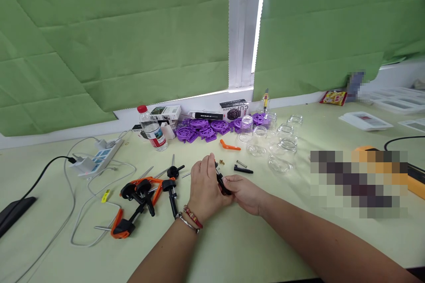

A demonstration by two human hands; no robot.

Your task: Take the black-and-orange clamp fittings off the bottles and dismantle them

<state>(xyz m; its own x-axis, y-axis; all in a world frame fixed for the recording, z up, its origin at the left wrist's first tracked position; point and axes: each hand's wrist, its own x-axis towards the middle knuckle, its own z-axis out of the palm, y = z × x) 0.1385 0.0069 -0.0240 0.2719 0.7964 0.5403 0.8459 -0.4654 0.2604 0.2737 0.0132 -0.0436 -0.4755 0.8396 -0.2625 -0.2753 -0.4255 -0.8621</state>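
Fingers (205, 167) of left hand (206, 185) and right hand (245, 192) grip a black part (221, 181); its long axis slants, far end leaning left.

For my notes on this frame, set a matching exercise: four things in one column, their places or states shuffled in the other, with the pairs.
Things:
1. black part
2. spring
3. bottle
4. orange piece

Places or states:
A. upright, with a red cap
B. lying just in front of the purple parts
C. held between the left hand and the right hand
D. lying beside a black rod

Pairs: 1-C; 2-D; 3-A; 4-B
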